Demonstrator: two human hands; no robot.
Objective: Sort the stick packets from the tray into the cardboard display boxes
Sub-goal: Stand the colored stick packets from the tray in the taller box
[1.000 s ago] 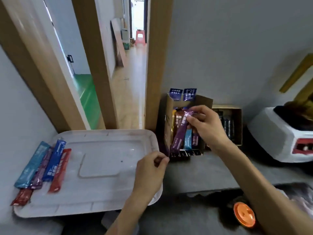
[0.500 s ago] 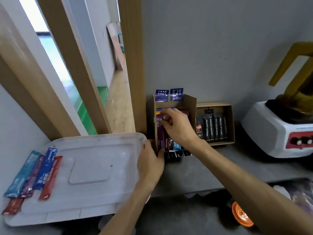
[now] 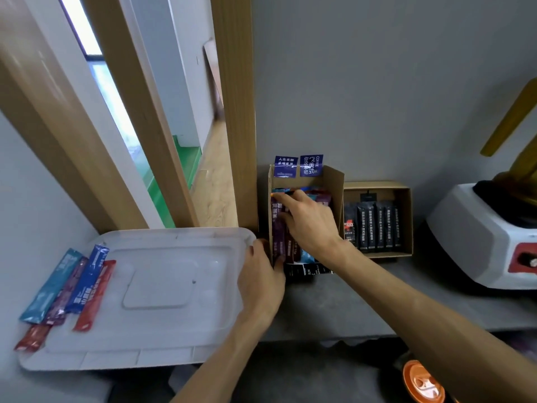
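Filling the lower left of the frame: a white plastic tray (image 3: 162, 286), with a fan of stick packets (image 3: 68, 289) lying flat at its left edge, teal, purple, blue and red, one red end poking past the rim. Standing at centre against the grey wall: a tall cardboard display box (image 3: 334, 181) packed with upright coloured sticks; just right of it, a lower cardboard box (image 3: 406, 216) of black sticks.

Judging by look: light, thin, soft foil sleeves, glossy and probably slippery, stiffened only by powder inside. Best pinched mid-length between thumb and fingers, or gathered several at once; easy to fan out or slide if taken by a crimped end.

Pressing into the tall box at centre: right hand (image 3: 311, 225), fingers spread flat over the purple packet (image 3: 277, 225) and its neighbours, tamping rather than gripping. Bracing the box's lower left corner: left hand (image 3: 261, 274), thumb and fingers curled round the cardboard edge beside the tray.

Compared with a second ago: purple stick no longer held above the box but seated among the others; left hand shifted from the tray rim onto the box; view swung left to right, box now more central.
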